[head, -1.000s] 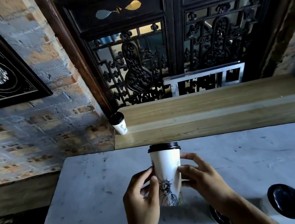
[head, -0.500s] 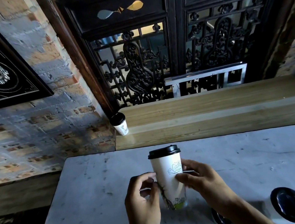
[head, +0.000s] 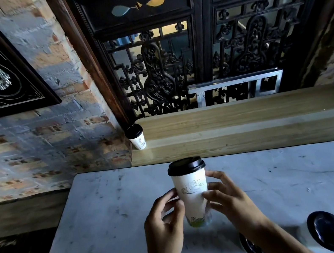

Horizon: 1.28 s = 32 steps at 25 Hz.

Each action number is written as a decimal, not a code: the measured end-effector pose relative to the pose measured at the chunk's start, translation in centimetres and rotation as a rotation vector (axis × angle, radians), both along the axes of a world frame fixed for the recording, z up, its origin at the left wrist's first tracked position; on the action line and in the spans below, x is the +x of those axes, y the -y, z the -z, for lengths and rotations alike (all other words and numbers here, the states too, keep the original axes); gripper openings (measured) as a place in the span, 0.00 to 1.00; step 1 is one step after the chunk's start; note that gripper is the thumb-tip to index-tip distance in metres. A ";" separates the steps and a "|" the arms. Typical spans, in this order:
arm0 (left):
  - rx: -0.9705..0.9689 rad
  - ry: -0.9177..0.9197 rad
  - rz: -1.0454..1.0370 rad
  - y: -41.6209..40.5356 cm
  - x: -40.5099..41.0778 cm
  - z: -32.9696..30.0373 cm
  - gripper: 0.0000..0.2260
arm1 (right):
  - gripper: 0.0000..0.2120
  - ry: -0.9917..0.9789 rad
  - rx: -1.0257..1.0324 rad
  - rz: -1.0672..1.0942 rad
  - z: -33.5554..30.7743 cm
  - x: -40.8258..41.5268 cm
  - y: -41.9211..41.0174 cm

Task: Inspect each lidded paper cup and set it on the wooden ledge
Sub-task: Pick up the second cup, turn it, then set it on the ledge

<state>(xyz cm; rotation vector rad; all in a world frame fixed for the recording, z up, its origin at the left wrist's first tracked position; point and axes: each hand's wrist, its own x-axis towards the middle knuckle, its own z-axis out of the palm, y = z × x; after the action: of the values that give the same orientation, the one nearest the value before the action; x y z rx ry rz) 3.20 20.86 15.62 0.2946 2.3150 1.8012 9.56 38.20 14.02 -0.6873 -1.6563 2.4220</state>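
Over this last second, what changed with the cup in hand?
Both hands, left and right, turned the white black-lidded paper cup: the statue drawing rotated away and a cloud sketch now faces the camera. The small cup on the wooden ledge stayed put.

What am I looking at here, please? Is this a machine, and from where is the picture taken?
No machine here: a person works with two bare hands. The single picture comes from a camera worn on the head, looking forward and down. The left hand and right hand hold a white paper cup with a black lid between their fingers, upright over the pale marble table. Two more lidded cups stand on the table near the right forearm: one in full view, one partly hidden. Beyond it lies the wooden ledge, where one cup stands at the left end.
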 end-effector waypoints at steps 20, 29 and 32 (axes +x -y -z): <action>0.071 -0.050 -0.070 0.1 0.0 0.4 0.11 | 0.22 -0.009 0.025 -0.021 -0.9 -0.2 0.4; 0.078 -0.030 -0.005 0.1 0.1 -0.3 0.16 | 0.27 -0.045 0.036 -0.022 -0.9 0.3 0.2; 0.034 -0.110 -0.035 0.4 -0.1 -0.4 0.14 | 0.22 -0.074 0.108 -0.086 -1.6 0.2 0.3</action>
<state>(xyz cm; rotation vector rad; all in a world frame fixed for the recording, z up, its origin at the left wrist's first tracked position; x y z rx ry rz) 3.07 20.50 16.00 0.3700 2.3788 1.8872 9.77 37.90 15.59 -0.5145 -1.8067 2.3619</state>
